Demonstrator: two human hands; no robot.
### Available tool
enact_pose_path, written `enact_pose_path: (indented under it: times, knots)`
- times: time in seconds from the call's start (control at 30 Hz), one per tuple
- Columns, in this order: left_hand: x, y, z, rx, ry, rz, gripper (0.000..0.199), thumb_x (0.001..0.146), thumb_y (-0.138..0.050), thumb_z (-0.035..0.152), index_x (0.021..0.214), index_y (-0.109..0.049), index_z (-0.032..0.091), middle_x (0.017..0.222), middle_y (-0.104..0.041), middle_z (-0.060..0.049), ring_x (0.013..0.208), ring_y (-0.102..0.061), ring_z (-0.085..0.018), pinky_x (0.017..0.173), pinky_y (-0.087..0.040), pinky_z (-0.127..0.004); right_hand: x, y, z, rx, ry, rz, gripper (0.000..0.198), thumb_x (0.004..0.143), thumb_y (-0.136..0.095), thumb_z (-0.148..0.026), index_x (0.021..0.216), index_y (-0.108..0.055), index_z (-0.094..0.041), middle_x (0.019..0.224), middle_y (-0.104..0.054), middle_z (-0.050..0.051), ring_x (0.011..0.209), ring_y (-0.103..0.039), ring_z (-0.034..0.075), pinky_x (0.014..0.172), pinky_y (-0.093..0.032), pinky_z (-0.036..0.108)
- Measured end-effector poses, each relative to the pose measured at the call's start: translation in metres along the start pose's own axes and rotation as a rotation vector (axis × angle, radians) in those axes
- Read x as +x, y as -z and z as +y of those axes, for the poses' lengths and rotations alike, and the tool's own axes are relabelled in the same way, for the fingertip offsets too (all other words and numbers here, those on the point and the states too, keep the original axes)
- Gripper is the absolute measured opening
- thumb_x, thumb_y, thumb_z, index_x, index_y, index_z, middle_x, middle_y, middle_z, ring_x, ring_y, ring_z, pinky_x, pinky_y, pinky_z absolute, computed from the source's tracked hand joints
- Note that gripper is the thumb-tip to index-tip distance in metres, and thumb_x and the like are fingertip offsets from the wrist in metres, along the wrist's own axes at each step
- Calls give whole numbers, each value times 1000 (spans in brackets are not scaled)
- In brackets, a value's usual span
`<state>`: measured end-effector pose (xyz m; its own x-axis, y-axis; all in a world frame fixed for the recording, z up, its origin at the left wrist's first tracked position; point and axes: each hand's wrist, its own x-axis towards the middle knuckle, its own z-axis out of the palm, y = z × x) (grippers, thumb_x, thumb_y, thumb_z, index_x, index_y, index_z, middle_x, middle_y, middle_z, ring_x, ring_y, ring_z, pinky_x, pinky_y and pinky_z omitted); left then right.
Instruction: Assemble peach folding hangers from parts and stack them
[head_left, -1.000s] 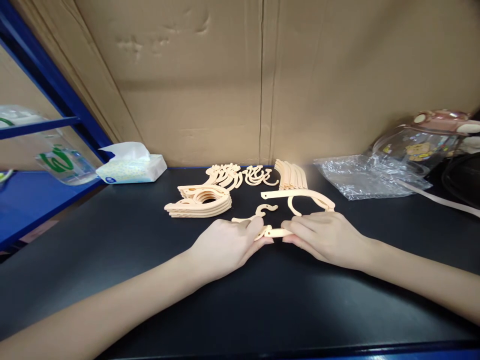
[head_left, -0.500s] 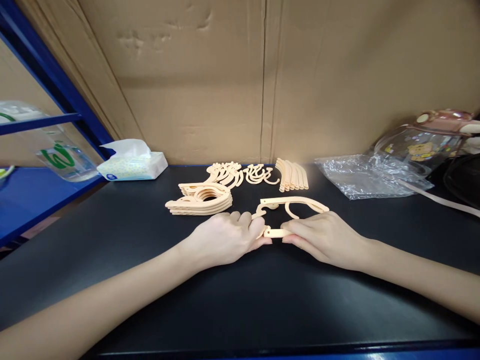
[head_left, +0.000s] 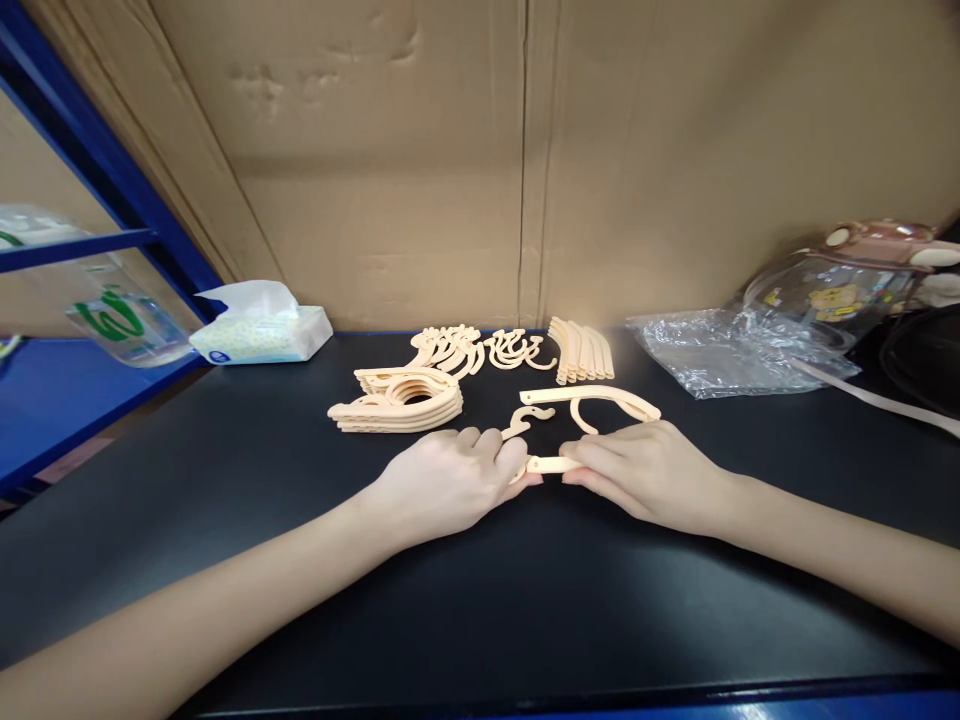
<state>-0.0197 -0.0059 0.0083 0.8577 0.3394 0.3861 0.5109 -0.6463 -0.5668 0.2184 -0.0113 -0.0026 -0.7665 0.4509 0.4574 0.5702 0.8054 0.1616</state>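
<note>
1. Your left hand (head_left: 442, 482) is curled, its thumb and fingers pinching a small beige plastic piece (head_left: 519, 473) that they mostly hide; it sits over the middle of the desk's width, between the near and far edges.
2. Your right hand (head_left: 649, 475) pinches a flat beige plastic bar (head_left: 550, 465) between thumb and fingers; the bar's holed end reaches your left fingertips; whether the two pieces are joined, I cannot tell.
3. Just beyond your left fingers is a beige plastic hook (head_left: 534, 412); its lower end runs behind them, so I cannot tell whether they touch it.
4. Just beyond your right hand is a long, curved beige plastic arm (head_left: 574, 396); a thin beige curved strip (head_left: 579, 418) shows below it.
5. Near the far edge of the black desk (head_left: 480, 620), left to right, are loose curved beige pieces (head_left: 448, 345), small beige hooks (head_left: 510, 350) and a row of beige arms (head_left: 581, 350); nearer your left hand stands a neat beige stack (head_left: 401, 412).
</note>
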Motion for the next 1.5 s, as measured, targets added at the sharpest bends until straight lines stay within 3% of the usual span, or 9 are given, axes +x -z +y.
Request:
enact_pose_path:
  times: [0.2,0.5,0.8,0.93,1.13,1.3,1.5]
  knots:
    - [1,2,1,-17,21,8,30,97,-37,35,75,-47,17,57,-51,2,46,-52,-14,42,-26,-28,0,1,0,48,-17,2,33,100,-32,-31,85,-57,-16,64,-61,-3,52,-56,9,49,-29,24]
    - [1,1,0,-393,138,-257,38,98,-30,41,73,-47,17,57,-57,1,47,-55,-15,43,-23,-25,-3,-2,-1,-193,75,91,25,97,-41,-31,87,-58,-16,64,-61,-3,50,-52,10,52,-31,26]
    - [2,8,-6,-751,281,-324,34,100,-25,33,75,-44,18,65,-54,3,55,-51,-13,52,-29,-24,-2,-1,1,-241,78,120,25,97,-43,-33,87,-60,-17,62,-60,-5,50,-51,9,53,-33,25]
    - [0,8,-4,-757,260,-325,31,100,-24,34,79,-42,19,70,-55,1,59,-52,-14,55,-31,-25,-3,-2,3,-191,59,99,26,97,-42,-34,88,-60,-18,65,-63,-4,53,-54,9,53,-33,25]
    - [1,6,-2,-683,262,-350,36,95,-35,52,81,-41,19,67,-56,1,57,-54,-16,51,-29,-24,-3,-2,2,-182,82,122,28,97,-41,-35,89,-62,-17,66,-64,-3,53,-54,9,53,-33,24]
    - [2,6,-1,-617,240,-363,36,97,-33,48,78,-42,18,63,-57,1,52,-55,-15,47,-28,-22,0,-2,2,-209,86,148,29,98,-40,-35,89,-62,-18,65,-63,-4,51,-52,8,52,-32,25]
    - [3,2,1,-372,148,-266,29,97,-34,39,83,-44,17,64,-61,-1,51,-59,-16,42,-27,-24,1,-1,0,-188,73,105,30,98,-39,-33,87,-61,-17,64,-62,-3,51,-52,9,52,-32,26]
